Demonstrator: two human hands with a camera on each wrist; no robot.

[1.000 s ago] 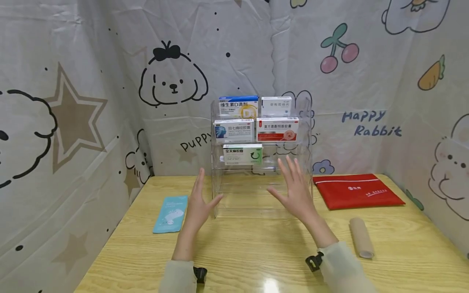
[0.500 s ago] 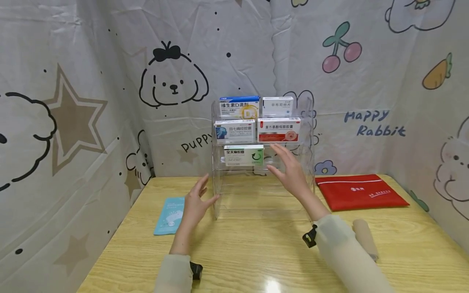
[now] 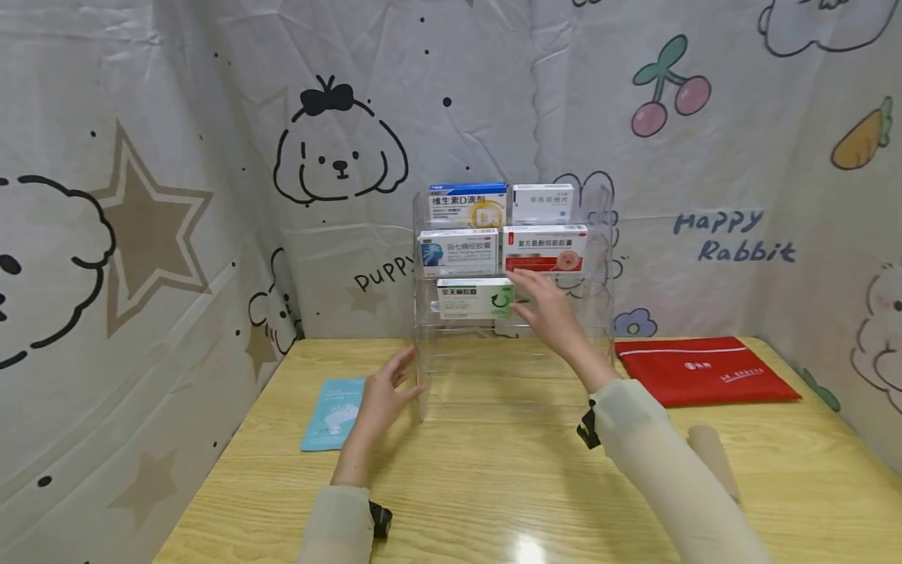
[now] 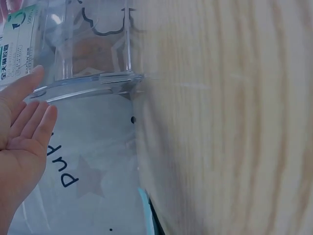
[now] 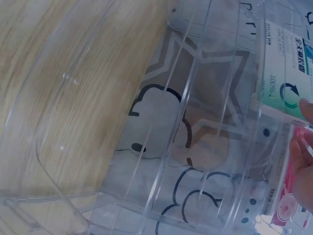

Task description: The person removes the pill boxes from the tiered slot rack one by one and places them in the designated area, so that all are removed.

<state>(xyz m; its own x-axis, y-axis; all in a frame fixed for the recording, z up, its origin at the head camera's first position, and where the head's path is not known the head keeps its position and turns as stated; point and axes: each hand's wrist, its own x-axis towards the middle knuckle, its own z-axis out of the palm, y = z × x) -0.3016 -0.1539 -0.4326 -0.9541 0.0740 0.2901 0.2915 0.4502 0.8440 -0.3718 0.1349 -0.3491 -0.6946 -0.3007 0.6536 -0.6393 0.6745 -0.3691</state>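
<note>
A clear acrylic tiered rack (image 3: 420,352) stands on the table. Its lower occupied tier holds a white-and-green medicine box (image 3: 468,299). My right hand (image 3: 553,313) is at that box's right end, thumb tip overlapping the green corner in the right wrist view. Its fingers reach just below a white-and-red medicine box (image 3: 544,251) on the tier above. Beside that sits a white-and-blue medicine box (image 3: 461,254). On top are a blue-topped vitamin D box (image 3: 458,207) and a plain white medicine box (image 3: 541,204). My left hand (image 3: 384,395), loosely extended, is beside the rack's left side panel.
A light-blue packet (image 3: 327,419) lies left of the rack, partly behind my left hand. To the right are a red zip pouch (image 3: 705,372) and a cardboard tube (image 3: 712,454), partly covered by my right sleeve. A printed curtain (image 3: 479,94) hangs behind the table.
My right hand has moved left and up to the white-and-green box, its fingers drawing closer together. My left hand has dropped slightly and its fingers have bent a little. The boxes keep their places.
</note>
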